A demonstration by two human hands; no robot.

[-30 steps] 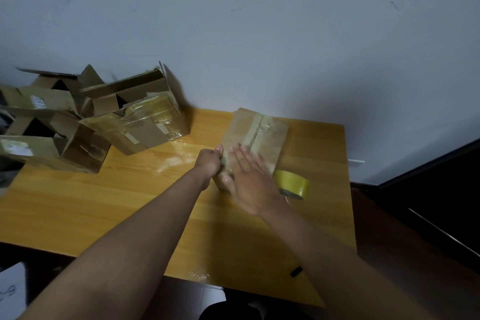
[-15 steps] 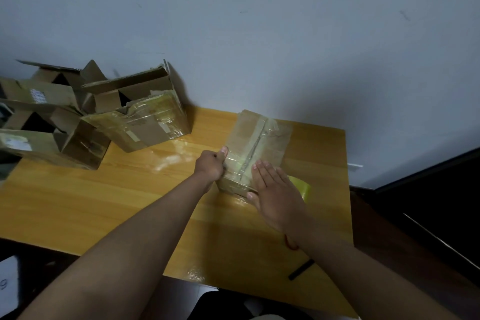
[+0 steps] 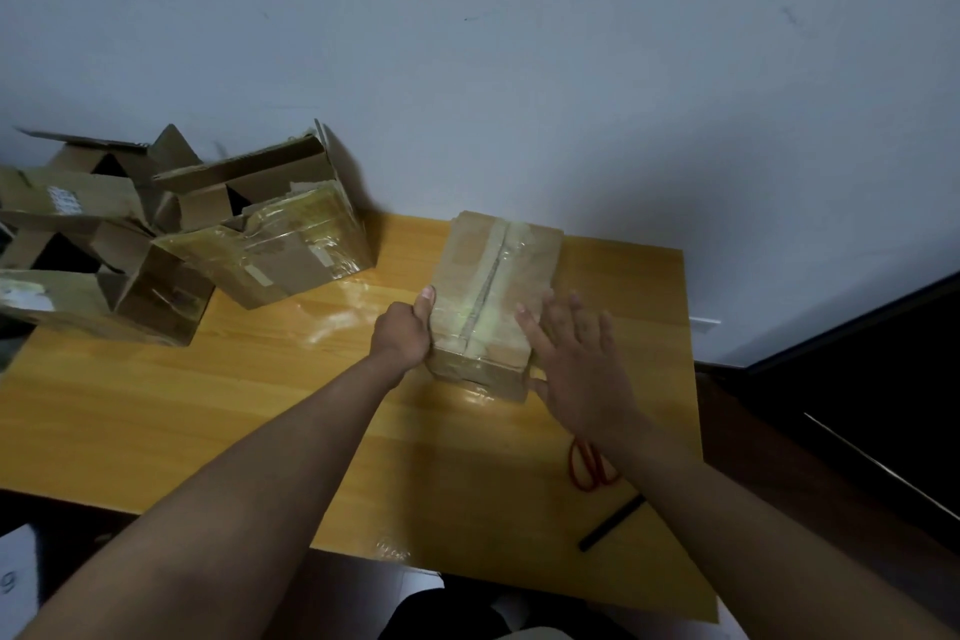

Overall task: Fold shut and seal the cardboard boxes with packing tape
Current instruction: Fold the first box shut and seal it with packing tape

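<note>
Bench [image 3: 156,411]: yellow wood, set against a pale wall [image 3: 571,94].

Box [image 3: 496,296]: closed, flaps down, tape along the centre seam; lies mid-bench toward the far edge.

Left hand [image 3: 402,335]: grip curled on the box's near left corner, thumb up along the side.

Right hand [image 3: 576,369]: flat, fingers straight and spread, at the box's right edge; index fingertip on the top face, thumb at the near right corner.

Open boxes [image 3: 182,234]: a heap at the far left of the bench, flaps up, some wrapped in glossy tape; leftmost ones are cut off by the frame.

Scissors [image 3: 589,470]: red handles only, near right of the bench; the rest is hidden behind the right forearm.

Black stick [image 3: 613,522]: thin, near the right front edge; kind unclear.

Glossy scraps [image 3: 392,548]: on the bench's front edge, too small to identify.
</note>
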